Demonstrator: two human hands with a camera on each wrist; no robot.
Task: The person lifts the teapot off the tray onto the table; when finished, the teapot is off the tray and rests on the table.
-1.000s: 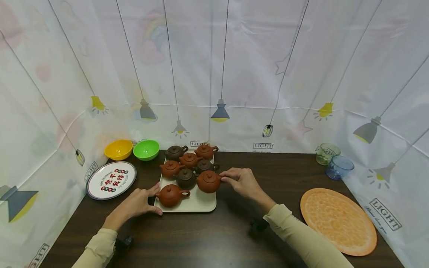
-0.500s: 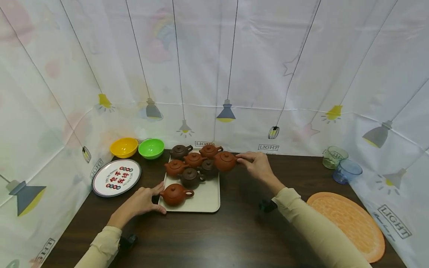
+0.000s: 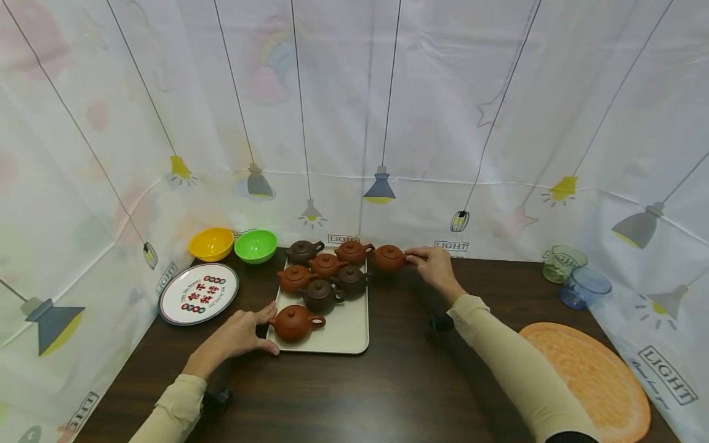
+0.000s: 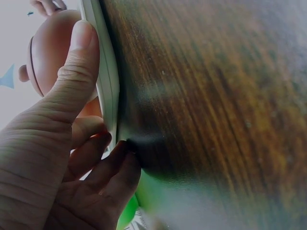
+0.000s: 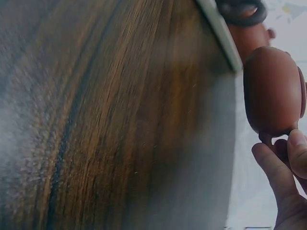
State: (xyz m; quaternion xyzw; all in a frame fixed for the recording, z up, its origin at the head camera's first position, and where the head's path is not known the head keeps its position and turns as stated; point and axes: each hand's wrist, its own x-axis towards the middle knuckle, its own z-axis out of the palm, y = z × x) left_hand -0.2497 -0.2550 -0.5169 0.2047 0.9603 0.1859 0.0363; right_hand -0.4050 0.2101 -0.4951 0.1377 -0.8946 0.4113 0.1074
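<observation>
Head view: right hand (image 3: 437, 268) pinches teapot (image 3: 389, 259), left hand (image 3: 238, 335) grips tray (image 3: 349, 326), backdrop (image 3: 426, 123) reads "LIGHT"

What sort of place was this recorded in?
Probably a staged tabletop recording corner, not a working kitchen: a lamp-printed sheet rises behind a dark wood-grain table, on which a tray holds several teapots.

The left hand (image 3: 238, 337) and right hand (image 3: 437, 269) are bare. The left sleeve (image 3: 168, 411) and right sleeve (image 3: 512, 366) are pale yellow, creased toward the cuffs (image 3: 468, 306). A black block (image 3: 218, 398) shows by the left cuff, a second block (image 3: 440, 322) by the right.
</observation>
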